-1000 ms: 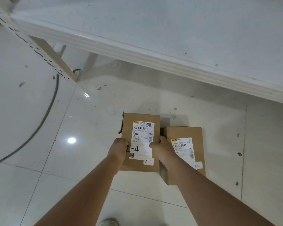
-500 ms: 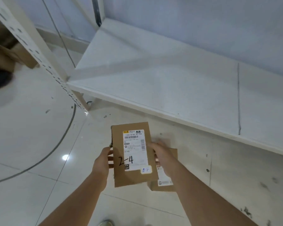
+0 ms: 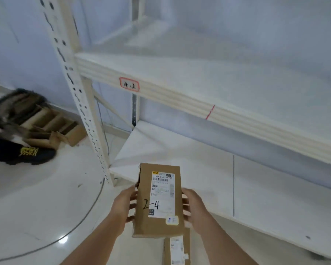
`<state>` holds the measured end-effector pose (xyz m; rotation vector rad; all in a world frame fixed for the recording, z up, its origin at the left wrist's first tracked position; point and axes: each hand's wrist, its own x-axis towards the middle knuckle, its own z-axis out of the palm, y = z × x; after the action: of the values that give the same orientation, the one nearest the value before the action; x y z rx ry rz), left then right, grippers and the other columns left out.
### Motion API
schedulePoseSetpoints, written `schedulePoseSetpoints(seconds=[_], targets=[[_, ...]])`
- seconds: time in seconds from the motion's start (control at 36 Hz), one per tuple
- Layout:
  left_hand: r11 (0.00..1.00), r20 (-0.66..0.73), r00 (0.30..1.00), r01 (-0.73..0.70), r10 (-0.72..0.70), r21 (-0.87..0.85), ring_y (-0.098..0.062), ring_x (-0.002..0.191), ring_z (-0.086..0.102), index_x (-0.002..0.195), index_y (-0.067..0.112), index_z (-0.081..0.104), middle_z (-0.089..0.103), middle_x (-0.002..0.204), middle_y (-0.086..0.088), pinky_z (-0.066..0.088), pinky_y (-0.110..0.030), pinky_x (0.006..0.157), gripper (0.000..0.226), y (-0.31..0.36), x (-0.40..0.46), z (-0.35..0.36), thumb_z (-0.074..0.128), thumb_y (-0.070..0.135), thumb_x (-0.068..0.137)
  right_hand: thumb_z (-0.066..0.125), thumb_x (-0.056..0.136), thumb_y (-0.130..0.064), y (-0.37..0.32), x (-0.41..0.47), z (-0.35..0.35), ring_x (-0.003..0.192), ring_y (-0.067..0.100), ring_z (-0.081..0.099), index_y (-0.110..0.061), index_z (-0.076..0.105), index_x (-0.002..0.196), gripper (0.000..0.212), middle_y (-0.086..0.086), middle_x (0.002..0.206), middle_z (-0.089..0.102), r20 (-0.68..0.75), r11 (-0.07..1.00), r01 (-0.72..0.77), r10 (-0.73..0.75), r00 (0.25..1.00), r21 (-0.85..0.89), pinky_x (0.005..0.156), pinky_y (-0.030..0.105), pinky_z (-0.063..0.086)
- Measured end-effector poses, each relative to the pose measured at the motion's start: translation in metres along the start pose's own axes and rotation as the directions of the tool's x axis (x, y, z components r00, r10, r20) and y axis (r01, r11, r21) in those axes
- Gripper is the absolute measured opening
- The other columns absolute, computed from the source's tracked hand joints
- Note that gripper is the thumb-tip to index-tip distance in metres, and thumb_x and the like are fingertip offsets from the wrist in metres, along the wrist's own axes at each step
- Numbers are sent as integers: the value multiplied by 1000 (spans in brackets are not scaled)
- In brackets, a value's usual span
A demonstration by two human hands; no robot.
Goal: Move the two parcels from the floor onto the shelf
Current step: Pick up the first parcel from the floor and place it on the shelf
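Observation:
A brown cardboard parcel (image 3: pixel 158 199) with a white shipping label and "2-4" handwritten on it is held in the air, in front of the shelf's lowest board. My left hand (image 3: pixel 123 204) grips its left side and my right hand (image 3: pixel 192 206) grips its right side. The second parcel (image 3: pixel 177 249), also brown with a white label, lies on the floor below, mostly hidden by the held one. The white shelf (image 3: pixel 199 106) has a lower board and an upper board tagged "4-2".
The shelf's perforated upright post (image 3: pixel 80 104) stands to the left of the parcel. Flattened cardboard boxes (image 3: pixel 52 127) and a black shoe (image 3: pixel 21 153) sit on the floor at far left. A dark cable (image 3: pixel 88 213) curves across the white tiles.
Both hands have lifted the "2-4" parcel off the floor and up toward the shelf. The view has tilted upward, showing the upper board. The second parcel stays on the floor.

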<state>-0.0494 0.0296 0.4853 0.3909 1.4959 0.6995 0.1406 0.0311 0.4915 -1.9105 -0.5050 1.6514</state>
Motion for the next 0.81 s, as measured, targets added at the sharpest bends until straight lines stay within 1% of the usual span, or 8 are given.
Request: schedulePoseSetpoints(seconds=[0.06, 0.14, 0.28, 0.44, 0.5, 0.61, 0.69, 0.81], targets=[[999, -28, 999, -28, 29, 30, -27, 103, 62, 111, 12, 57, 66, 111, -6, 48, -44, 91, 29, 19, -28, 0, 44, 34, 97, 46, 95, -32, -21, -30, 0, 87, 23, 62, -7, 59, 115, 34, 9, 94, 67, 7, 1000, 8, -8, 1000, -4, 65, 29, 47], [996, -47, 996, -77, 79, 33, -28, 100, 61, 114, 13, 55, 66, 110, -6, 48, -44, 88, 26, 48, -72, -3, 45, 31, 98, 47, 95, -34, -51, -72, 4, 90, 23, 63, -9, 61, 114, 35, 7, 97, 68, 15, 999, 36, -35, 999, -32, 70, 30, 47], [989, -38, 989, -144, 144, 16, -23, 91, 60, 108, 15, 55, 64, 98, 0, 47, -38, 79, 23, 98, -136, -14, 45, 33, 98, 49, 93, -36, -99, -139, 8, 82, 18, 61, -15, 65, 103, 28, 3, 86, 66, 65, 993, 104, -101, 993, -48, 75, 33, 45], [974, -2, 974, -225, 225, 16, -20, 77, 61, 111, 14, 55, 64, 94, -4, 48, -30, 64, 23, 152, -202, -29, 46, 31, 97, 51, 91, -34, -150, -213, 10, 79, 19, 61, -18, 66, 89, 22, 3, 81, 65, 126, 977, 205, -197, 972, -55, 77, 34, 47], [968, 2, 968, -252, 252, 9, -21, 77, 62, 112, 14, 55, 64, 94, -4, 49, -30, 64, 25, 169, -223, -33, 47, 31, 97, 53, 90, -34, -166, -236, 10, 78, 19, 62, -19, 66, 84, 21, 3, 79, 65, 141, 970, 239, -230, 963, -50, 78, 35, 47], [948, 15, 948, -318, 318, -15, -22, 81, 63, 111, 13, 57, 65, 97, -5, 50, -36, 73, 25, 200, -263, -40, 50, 31, 95, 53, 90, -30, -198, -275, 11, 79, 18, 61, -20, 63, 83, 17, 3, 81, 65, 145, 950, 309, -301, 943, -42, 75, 33, 48], [926, 25, 926, -375, 376, -40, -22, 81, 63, 103, 16, 58, 65, 95, -5, 50, -39, 76, 19, 224, -293, -40, 52, 30, 94, 51, 92, -27, -220, -303, 8, 83, 19, 61, -19, 61, 87, 14, 3, 87, 65, 156, 922, 385, -374, 914, -43, 76, 34, 47], [886, 35, 886, -460, 462, -56, -22, 80, 64, 92, 19, 58, 65, 92, -4, 52, -38, 74, 11, 255, -332, -34, 56, 30, 92, 51, 93, -26, -250, -344, -4, 82, 19, 61, -19, 60, 88, 12, 3, 87, 65, 152, 877, 480, -472, 868, -19, 73, 33, 48]])
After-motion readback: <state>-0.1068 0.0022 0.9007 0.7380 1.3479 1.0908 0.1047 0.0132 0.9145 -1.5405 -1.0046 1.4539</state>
